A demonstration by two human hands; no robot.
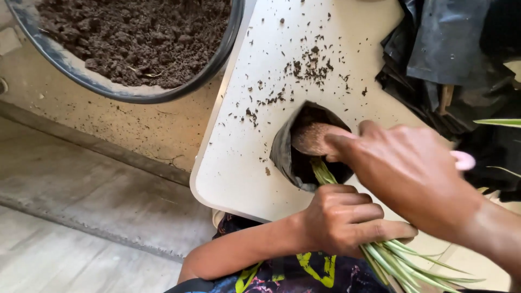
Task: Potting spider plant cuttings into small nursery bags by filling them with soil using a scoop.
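a small black grow bag is seen at the centre of the frame, set on a white table that is scattered with crumbs of soil. the bag's mouth is open, with dark soil inside. a bundle of green-and-pale striped leaves is gripped in the left hand, low and right of centre, the fingers curled fully shut around the stems just beside the bag's rim; the stem bases are led into the bag's mouth while the leaf tips trail off toward the lower right corner. the right hand is held over the bag from the right of the frame, its fingers partly curled and its fingertips pressed into the opening; whether anything is pinched there cannot be told. a large round tub heaped with dark soil is shown at the upper left, its rim close to the table's edge. crumpled black plastic sheeting is piled at the upper right. a concrete floor is visible at the lower left.
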